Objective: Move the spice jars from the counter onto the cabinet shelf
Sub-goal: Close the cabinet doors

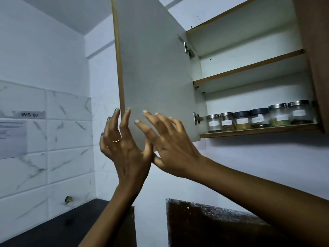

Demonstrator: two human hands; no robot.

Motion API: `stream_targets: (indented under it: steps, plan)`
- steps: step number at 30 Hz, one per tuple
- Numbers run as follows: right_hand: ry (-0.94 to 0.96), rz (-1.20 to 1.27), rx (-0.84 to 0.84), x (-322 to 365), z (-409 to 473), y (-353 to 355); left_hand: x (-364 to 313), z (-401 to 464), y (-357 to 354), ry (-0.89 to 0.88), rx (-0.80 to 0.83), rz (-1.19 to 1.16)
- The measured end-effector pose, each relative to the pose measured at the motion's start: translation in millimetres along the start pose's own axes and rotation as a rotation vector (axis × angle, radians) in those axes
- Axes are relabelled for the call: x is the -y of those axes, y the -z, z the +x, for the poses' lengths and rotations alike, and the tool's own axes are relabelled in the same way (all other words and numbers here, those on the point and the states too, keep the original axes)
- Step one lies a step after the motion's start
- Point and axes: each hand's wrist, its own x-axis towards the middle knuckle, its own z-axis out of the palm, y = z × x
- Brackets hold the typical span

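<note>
Several clear spice jars (260, 118) with metal or dark lids stand in a row on the bottom shelf (258, 131) of the wall cabinet at the right. The cabinet door (154, 68) hangs swung open to the left. My left hand (124, 145) is raised at the door's lower outer edge, fingers spread, a ring on one finger. My right hand (169, 143) is just beside it in front of the door's inner face, fingers apart and empty. Whether either hand touches the door I cannot tell.
Two upper shelves (249, 68) of the cabinet hold nothing visible. A dark counter (58, 223) runs along the tiled wall at lower left, and a dark speckled slab (213, 221) lies at lower centre. A paper notice and a "WS 07" label (29, 114) hang on the left wall.
</note>
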Motion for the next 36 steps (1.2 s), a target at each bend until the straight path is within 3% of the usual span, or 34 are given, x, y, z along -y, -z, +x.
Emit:
stream_targets:
  steps: [9,18,27,36]
  plan:
    - [-0.077,-0.039,0.229,25,29,-59,57,-17,-10,0.321,0.333,-0.325]
    - [-0.072,-0.049,0.081,23,25,-69,52,-23,-18,0.399,0.348,-0.528]
    - [-0.015,-0.028,-0.14,-12,-10,-32,-9,-44,-27,0.361,0.286,-0.693]
    - [-0.038,-0.022,-0.275,-66,-62,18,-96,-65,-50,0.135,0.262,-0.763]
